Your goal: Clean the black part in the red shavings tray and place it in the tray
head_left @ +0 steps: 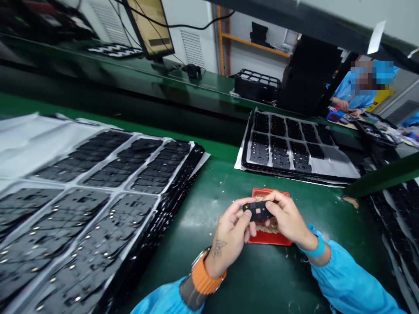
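Green benches (pixel 209 196) run through a workroom with three louvred vents (pixel 193 48) in its pale walls, one monitor (pixel 149 26) on the far bench and an orange shelf rack (pixel 248 43) behind it. At 1 o'clock, past the bench end, sits one co-worker (pixel 355 87) in a blue smock, one hand (pixel 340 103) resting on a cluttered table.

Three groups of black trays surround the work spot. At 9 o'clock lies a tall stack of trays (pixel 98 196) lined with white sheets, six panels showing on top. At 12 o'clock sits a single black tray (pixel 281 146) on a white sheet, its pockets in two rows, and at 3 o'clock another stack (pixel 393 226) runs out of view. A black crate (pixel 257 86) stands on the far bench.

Both hands are closed on one small black part (pixel 257 211), held between the fingers and thumbs just above a red tray (pixel 268 235) of tan shavings (pixel 266 225). The left hand (pixel 231 235), with a tattoo on its wrist and an orange watch strap (pixel 207 272), pinches the part's near end. The right hand (pixel 288 218), with a blue wristband (pixel 316 246), wraps its far end. Both sleeves (pixel 350 283) are blue.
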{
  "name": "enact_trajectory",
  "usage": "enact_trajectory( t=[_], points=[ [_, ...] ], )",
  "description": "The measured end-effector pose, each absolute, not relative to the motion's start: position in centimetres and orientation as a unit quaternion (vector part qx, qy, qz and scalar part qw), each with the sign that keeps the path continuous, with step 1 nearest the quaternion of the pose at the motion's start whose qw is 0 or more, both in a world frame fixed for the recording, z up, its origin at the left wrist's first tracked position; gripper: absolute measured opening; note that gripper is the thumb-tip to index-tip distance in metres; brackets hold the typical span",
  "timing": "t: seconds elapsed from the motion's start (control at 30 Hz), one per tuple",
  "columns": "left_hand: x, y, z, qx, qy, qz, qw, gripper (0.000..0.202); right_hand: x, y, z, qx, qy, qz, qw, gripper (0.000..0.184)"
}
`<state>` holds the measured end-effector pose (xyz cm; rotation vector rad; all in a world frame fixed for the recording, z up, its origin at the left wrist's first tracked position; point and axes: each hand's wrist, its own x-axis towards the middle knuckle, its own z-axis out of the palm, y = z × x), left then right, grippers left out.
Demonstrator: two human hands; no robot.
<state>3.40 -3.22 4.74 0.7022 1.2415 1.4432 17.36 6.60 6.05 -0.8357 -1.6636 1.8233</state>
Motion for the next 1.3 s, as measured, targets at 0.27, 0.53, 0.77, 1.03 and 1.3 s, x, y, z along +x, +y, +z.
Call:
enact_trajectory(
  t=[0.27, 0.53, 0.77, 1.03, 1.3],
  points=[
    [3.2, -3.0, 4.0, 0.259, 0.541, 0.594, 0.536, 0.038, 18.2, 6.9, 7.3, -0.278, -0.708, 0.612, 0.218, 0.020],
    [2.9, -3.1, 4.0, 0.275, 0.536, 0.593, 0.534, 0.039, 18.6, 7.1, 7.7, -0.286, -0.709, 0.623, 0.165, 0.016],
    [2.3, -3.3, 4.0, 0.322, 0.546, 0.599, 0.489, 0.033, 18.5, 6.7, 7.9, -0.269, -0.696, 0.651, 0.142, 0.018],
    [3.4, -3.1, 4.1, 0.308, 0.519, 0.656, 0.453, 0.055, 17.9, 6.7, 7.1, -0.257, -0.617, 0.726, 0.163, 0.032],
    [3.0, -3.7, 3.7, 0.393, 0.615, 0.587, 0.350, 0.039, 18.8, 7.3, 8.4, -0.270, -0.761, 0.573, 0.142, 0.020]
  ],
)
